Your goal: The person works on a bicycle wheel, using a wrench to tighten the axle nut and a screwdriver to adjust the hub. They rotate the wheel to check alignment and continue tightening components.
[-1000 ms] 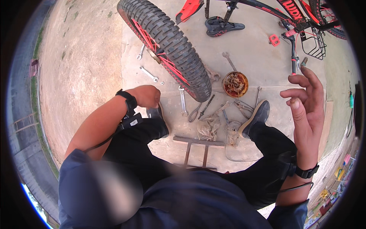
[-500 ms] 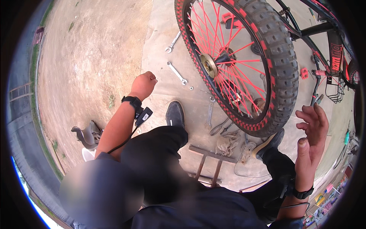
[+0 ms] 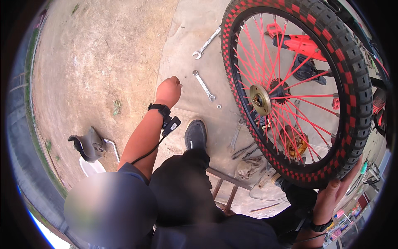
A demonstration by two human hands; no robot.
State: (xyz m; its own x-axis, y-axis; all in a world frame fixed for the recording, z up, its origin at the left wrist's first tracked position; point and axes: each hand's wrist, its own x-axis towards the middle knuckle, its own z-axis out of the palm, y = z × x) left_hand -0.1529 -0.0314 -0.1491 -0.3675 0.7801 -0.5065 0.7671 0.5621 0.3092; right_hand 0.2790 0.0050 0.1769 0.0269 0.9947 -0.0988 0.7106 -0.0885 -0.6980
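A bicycle wheel (image 3: 309, 11) stands tilted in front of me on the right, with a knobby black tyre, red-and-black checks and red spokes. Its brass-coloured hub flange (image 3: 260, 100) faces left. At the tyre's lower right edge my right hand (image 3: 331, 198) is cupped against the rubber, thumb on the near side and fingers partly hidden behind it. My left hand (image 3: 168, 93) is closed in the air left of the wheel; anything inside it is hidden. Closest to that hand, a combination wrench (image 3: 203, 86) lies on the ground, with a small nut (image 3: 219, 106) beside it.
Another wrench (image 3: 206, 42) lies farther off, and a third (image 3: 236, 135) near the wheel's lower left. A crumpled rag (image 3: 247, 168) and a small wooden stool frame (image 3: 230, 179) are before me. Bike parts lie behind the spokes. A grey saddle-shaped piece (image 3: 88, 145) sits at left.
My right hand has come from open air onto the tyre's lower edge. The wheel has shifted right and turned its side more toward me. My left hand stays closed.
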